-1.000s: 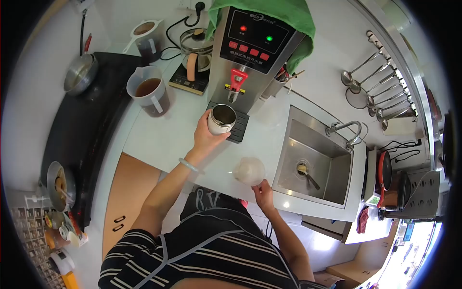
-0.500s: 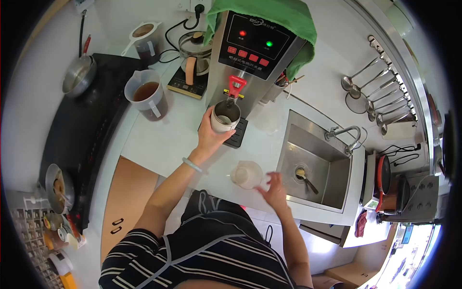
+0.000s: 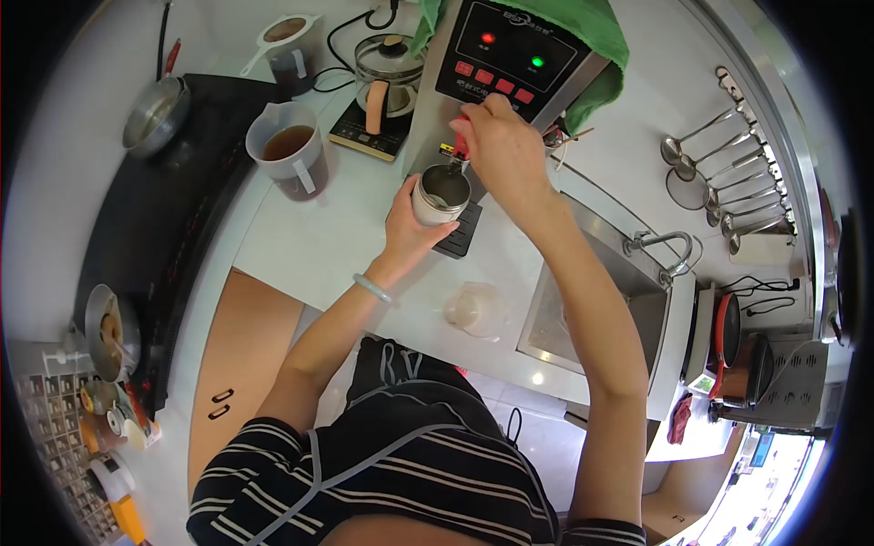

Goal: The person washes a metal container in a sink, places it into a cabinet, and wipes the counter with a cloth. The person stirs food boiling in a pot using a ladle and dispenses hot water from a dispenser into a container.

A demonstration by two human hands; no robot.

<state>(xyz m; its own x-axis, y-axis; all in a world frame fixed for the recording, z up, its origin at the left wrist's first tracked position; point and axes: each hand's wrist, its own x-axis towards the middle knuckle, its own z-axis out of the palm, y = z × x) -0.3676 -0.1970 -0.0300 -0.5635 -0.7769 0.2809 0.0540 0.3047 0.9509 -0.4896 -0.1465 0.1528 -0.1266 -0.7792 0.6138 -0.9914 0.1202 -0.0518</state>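
Observation:
My left hand (image 3: 411, 227) is wrapped round a white cup with a metal inside (image 3: 435, 211), tilted under the spout of the hot water dispenser (image 3: 510, 55). What is inside the cup I cannot make out. Above it, my right hand (image 3: 506, 146) grips the dispenser's red tap handle (image 3: 462, 136), its fingers closed on it. Below the cup lies the black drip tray (image 3: 462, 235). On the counter between my forearms stands a translucent plastic cup (image 3: 469, 309).
Left of the dispenser stand a measuring jug of brown liquid (image 3: 289, 150), a glass kettle (image 3: 387, 77) on a hot plate, and a black cooktop (image 3: 173, 209). At right are a steel sink (image 3: 583, 318), its faucet (image 3: 660, 246) and several hanging ladles (image 3: 701, 136).
My right hand has moved up from beside the translucent cup and taken hold of the red tap handle. My left hand still holds the white cup under the spout.

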